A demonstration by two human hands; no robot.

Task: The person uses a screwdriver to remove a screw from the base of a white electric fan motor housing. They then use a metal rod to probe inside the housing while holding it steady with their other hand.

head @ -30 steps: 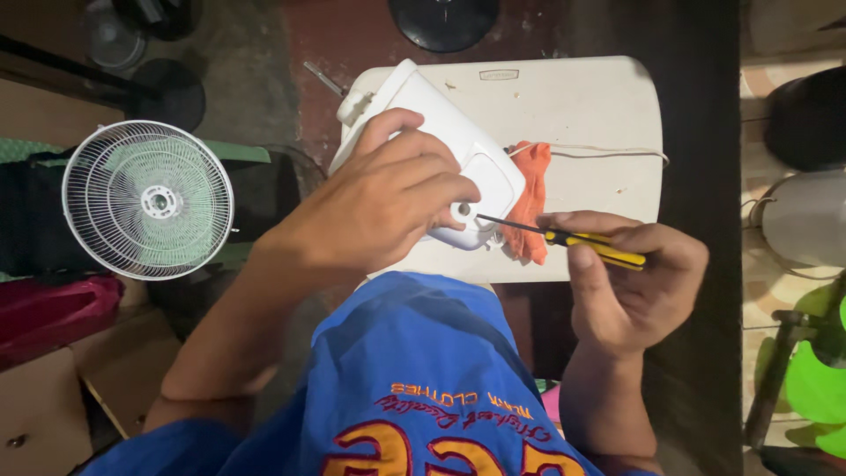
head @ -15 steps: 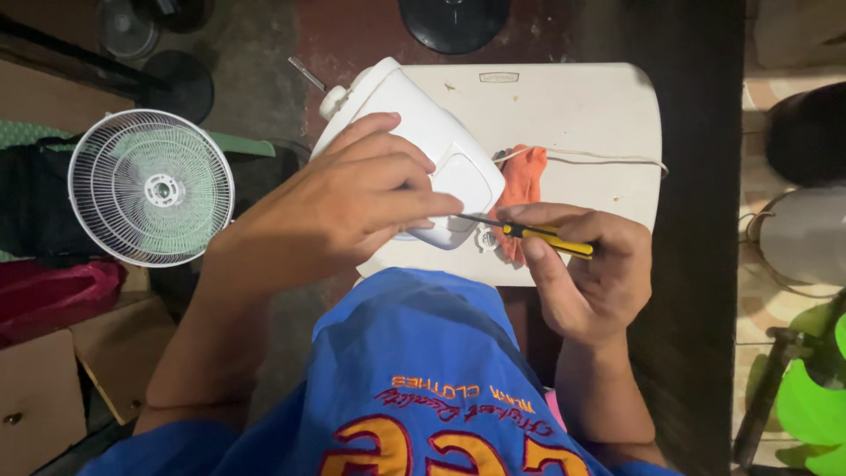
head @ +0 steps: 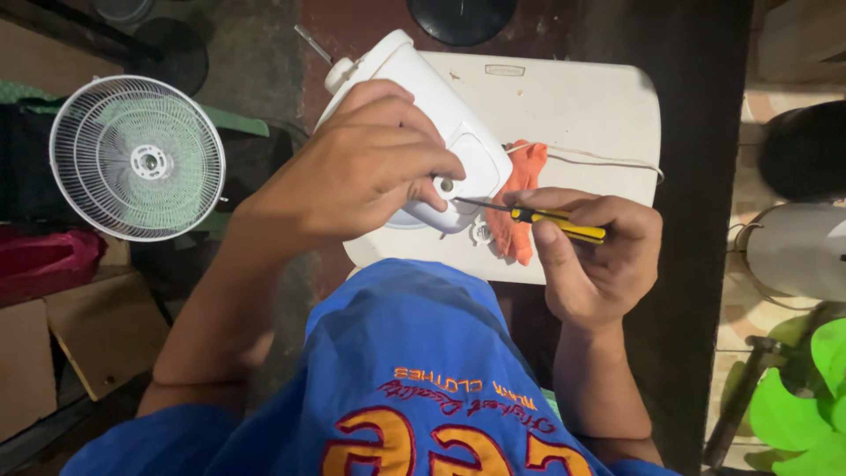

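Note:
My left hand (head: 370, 167) grips a white plastic fan motor housing (head: 432, 115), tilted on the near edge of a white plastic table (head: 573, 106). My right hand (head: 590, 256) holds a yellow-and-black screwdriver (head: 555, 220); its thin shaft points left and its tip rests against the lower end of the housing, beside a small round hole. An orange rag (head: 524, 189) lies on the table under the screwdriver. A white cord (head: 599, 160) runs from the housing across the table to the right.
A white fan grille (head: 137, 159) stands on the floor to the left, with cardboard pieces (head: 97, 330) below it. A dark round fan base (head: 458, 13) lies beyond the table. Bright green fan blades (head: 806, 401) sit at the lower right, a grey round object (head: 797, 251) above them.
My right hand has brought the screwdriver leftward so its tip now meets the housing. My left hand has shifted its grip and turned the housing slightly.

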